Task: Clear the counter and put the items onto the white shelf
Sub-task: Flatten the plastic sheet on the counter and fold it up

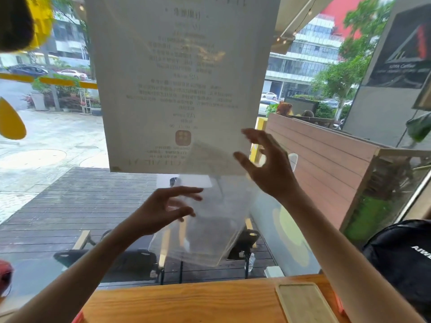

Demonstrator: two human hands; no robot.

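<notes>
I hold a clear plastic container [210, 238] up in the air in front of the window, above the wooden counter [186, 304]. My left hand [163, 210] pinches its left edge between thumb and fingers. My right hand [268, 166] is higher, its fingers spread around the container's upper right corner. The container is see-through and its outline is hard to make out. No white shelf shows in this view.
A light wooden tray [303, 304] lies on the counter at the lower right. A black backpack [401, 252] sits at the right edge. A large white paper notice [182, 85] hangs on the window glass straight ahead. Something red [4, 276] shows at the left edge.
</notes>
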